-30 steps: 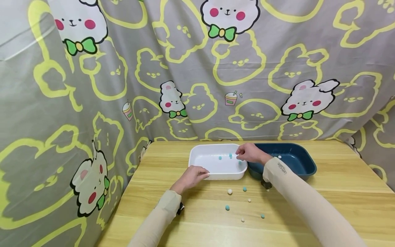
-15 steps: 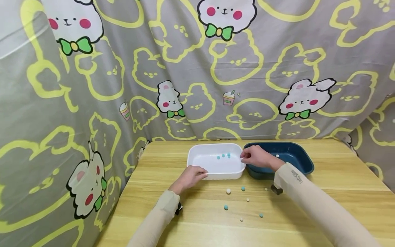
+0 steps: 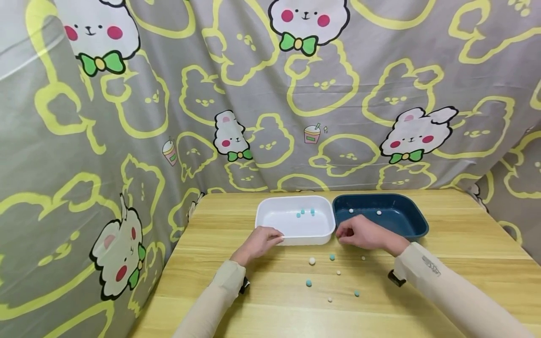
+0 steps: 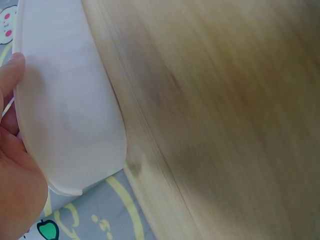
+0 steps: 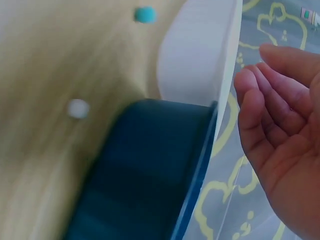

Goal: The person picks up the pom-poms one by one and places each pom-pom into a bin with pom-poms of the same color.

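Note:
My left hand (image 3: 263, 240) grips the near rim of a white tray (image 3: 274, 230), thumb on one side and fingers on the other, as the left wrist view also shows. Several small teal balls (image 3: 298, 215) lie inside this tray. My right hand (image 3: 362, 232) hovers at the near left corner of a dark blue tray (image 3: 416, 227), its fingers loosely curled. In the right wrist view nothing is seen between those fingers. Inside the blue tray two white balls show, one white ball (image 3: 378, 213) near the middle and another at the left.
Loose on the wooden table (image 3: 270, 300) before the trays lie several balls, among them a larger white ball (image 3: 312, 261), a teal ball (image 3: 308, 283) and a small white ball (image 3: 330, 299). A patterned curtain (image 3: 253, 94) hangs behind and at the left.
My right hand has moved from over the white tray rightward and nearer to me. A teal ball near its fingers has rolled left to the others. The left hand keeps its grip.

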A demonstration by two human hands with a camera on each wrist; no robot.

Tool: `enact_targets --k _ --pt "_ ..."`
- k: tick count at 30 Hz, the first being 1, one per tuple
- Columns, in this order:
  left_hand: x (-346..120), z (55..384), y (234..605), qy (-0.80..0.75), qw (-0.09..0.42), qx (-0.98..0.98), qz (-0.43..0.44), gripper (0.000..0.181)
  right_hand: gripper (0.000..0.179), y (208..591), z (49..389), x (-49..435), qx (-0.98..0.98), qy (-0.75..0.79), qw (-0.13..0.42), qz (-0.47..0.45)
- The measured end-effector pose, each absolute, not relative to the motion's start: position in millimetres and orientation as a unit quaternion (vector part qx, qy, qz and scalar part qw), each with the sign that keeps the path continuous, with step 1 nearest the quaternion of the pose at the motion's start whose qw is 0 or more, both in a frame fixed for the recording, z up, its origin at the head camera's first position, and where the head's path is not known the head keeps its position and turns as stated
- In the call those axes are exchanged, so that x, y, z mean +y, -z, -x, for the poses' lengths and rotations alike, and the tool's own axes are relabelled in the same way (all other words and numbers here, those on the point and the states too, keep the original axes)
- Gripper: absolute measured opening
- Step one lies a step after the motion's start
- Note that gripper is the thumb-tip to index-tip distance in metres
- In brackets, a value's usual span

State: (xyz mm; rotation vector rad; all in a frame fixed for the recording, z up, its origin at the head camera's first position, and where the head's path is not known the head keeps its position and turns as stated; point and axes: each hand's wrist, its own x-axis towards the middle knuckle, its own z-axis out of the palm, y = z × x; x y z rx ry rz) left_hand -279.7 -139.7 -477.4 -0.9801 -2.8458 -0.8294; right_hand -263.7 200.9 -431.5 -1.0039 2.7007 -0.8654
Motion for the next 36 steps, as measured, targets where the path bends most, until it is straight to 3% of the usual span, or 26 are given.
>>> enact_targets --k 9,17,25,36 --pt "-139.8 279.8 478.8 0.262 0.014 -0.913 0.312 0.020 0.012 449.4 229.4 220.5 0.862 0.286 0.074 0.411" --pt "-140.3 280.2 478.4 0.263 0.013 -0.913 0.311 0.020 0.016 469.9 209.9 230.0 0.836 0.310 0.138 0.431" --pt "-140.0 280.1 479.5 0.260 0.014 -0.913 0.315 0.020 0.021 483.2 199.5 228.9 0.827 0.317 0.199 0.421" --pt "-140.1 280.2 480.3 0.282 0.016 -0.905 0.319 0.020 0.019 491.4 197.4 224.7 0.815 0.323 0.206 0.435"
